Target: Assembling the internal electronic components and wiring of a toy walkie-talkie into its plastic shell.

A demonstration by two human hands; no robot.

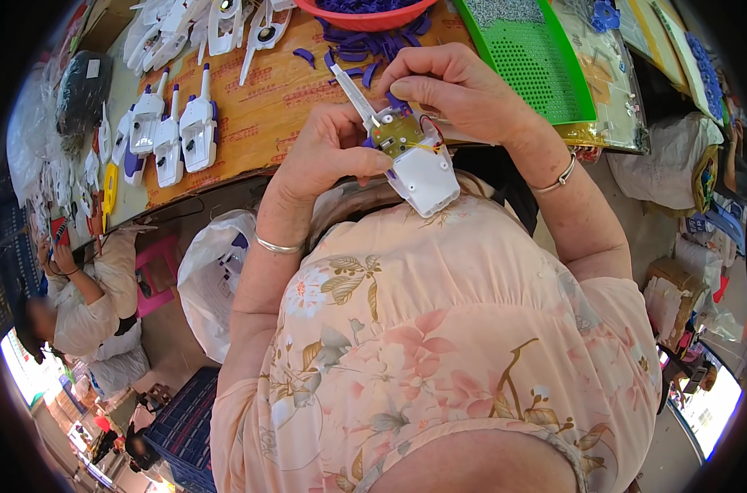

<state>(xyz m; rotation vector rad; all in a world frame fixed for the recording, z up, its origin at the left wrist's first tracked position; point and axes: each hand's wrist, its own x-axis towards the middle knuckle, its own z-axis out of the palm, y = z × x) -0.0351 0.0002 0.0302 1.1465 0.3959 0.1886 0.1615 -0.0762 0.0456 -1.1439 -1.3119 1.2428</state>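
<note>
A white plastic toy walkie-talkie shell [425, 178] with a long antenna lies open-side up at the table's near edge, close to my body. Inside it sit a green-brown circuit board [400, 138] and thin red and yellow wires. My left hand [328, 152] grips the shell's left side, thumb over the rim and fingers behind. Pinched between the thumb and fingertips of my right hand [456, 89] is a small purple plastic piece [399, 103], held against the shell's upper right edge. Purple trim also shows along the shell's left side, partly covered by my left thumb.
Beyond my hands stands a red bowl [369, 18] of purple pieces, with several loose ones around it. A green perforated tray [546, 82] holds small metal parts at right. Assembled white-and-purple toys [198, 131] lie at left, near a yellow-handled tool [110, 191]. Another person [86, 304] works far left.
</note>
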